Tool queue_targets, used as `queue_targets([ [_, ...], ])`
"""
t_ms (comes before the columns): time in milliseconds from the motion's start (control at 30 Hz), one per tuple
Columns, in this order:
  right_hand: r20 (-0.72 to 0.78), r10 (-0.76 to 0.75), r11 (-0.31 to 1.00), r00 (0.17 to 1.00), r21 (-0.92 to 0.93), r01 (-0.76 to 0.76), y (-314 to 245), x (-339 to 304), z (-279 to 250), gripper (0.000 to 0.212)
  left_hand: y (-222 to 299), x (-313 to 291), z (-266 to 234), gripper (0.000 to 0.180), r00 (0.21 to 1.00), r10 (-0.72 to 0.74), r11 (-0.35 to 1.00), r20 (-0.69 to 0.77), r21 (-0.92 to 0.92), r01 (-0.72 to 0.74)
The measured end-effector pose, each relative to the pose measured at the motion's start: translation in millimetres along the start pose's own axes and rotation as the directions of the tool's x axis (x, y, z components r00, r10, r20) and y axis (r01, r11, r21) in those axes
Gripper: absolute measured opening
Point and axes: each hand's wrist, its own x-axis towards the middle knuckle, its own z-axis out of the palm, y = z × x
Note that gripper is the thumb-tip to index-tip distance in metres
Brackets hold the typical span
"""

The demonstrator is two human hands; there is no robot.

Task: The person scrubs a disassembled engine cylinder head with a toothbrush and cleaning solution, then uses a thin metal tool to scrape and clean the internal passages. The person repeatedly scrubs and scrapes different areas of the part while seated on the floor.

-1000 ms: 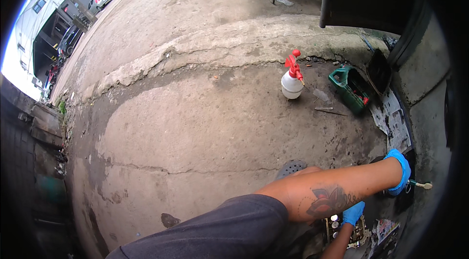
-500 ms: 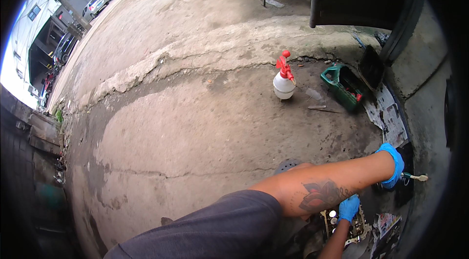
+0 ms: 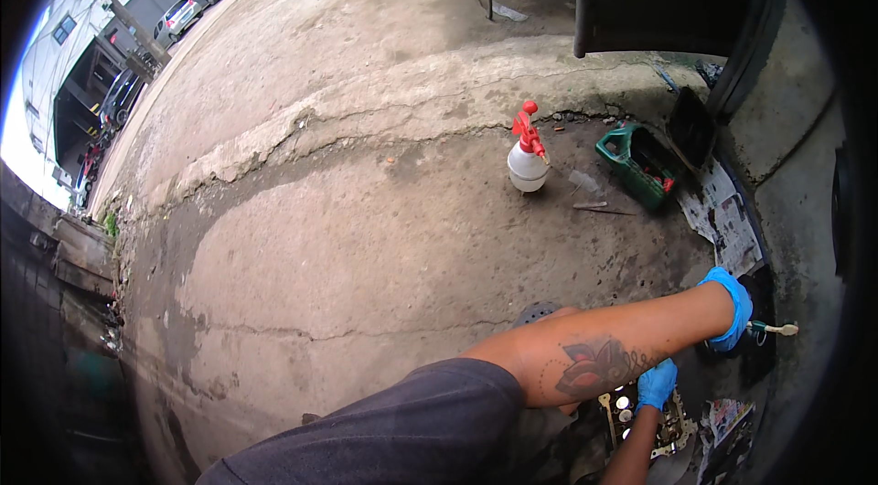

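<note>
My left arm, tattooed and in a dark sleeve, stretches across to the right. It ends in my blue-gloved left hand (image 3: 729, 309), whose fingers are hidden beyond the cuff. Right beside this glove is a brush-like tool (image 3: 773, 329) with a green part and a pale end; whether I grip it cannot be made out. Below the forearm, my blue-gloved right hand (image 3: 656, 384) is closed over a metal engine part (image 3: 677, 435) with round shiny discs. What its fingers hold, if anything, is hidden. My left forearm covers some of the engine part.
A white spray bottle (image 3: 528, 167) with a red pump top stands on the concrete ground. Near it lies a cut-open green jug (image 3: 631, 165) holding small things. Stained newspaper (image 3: 732, 220) lies along the wall at right. Parked cars (image 3: 186, 17) line the far left.
The whole view has shifted slightly. My right hand has edged a little up and to the right over the engine part; my left hand stays beside the brush-like tool.
</note>
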Motion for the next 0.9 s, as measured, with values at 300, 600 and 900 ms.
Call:
queue_targets([
  [300,0.039,0.053,0.998,0.998,0.038,-0.054,-14.8,-22.6,-11.4,0.03,-1.4,-3.1,-1.0,0.032,0.999,0.022,1.0,-0.033,-0.01,-0.022],
  [600,0.011,0.051,0.998,0.999,-0.045,-0.05,-13.7,-20.1,-10.0,0.032,-2.1,-0.5,1.0,0.032,0.999,0.02,0.999,-0.035,-0.025,-0.021],
  [900,-0.059,0.052,0.998,0.997,-0.02,-0.053,-5.0,-24.7,4.8,0.026,-2.3,5.8,3.4,0.038,1.0,0.008,1.0,-0.015,-0.024,-0.008],
])
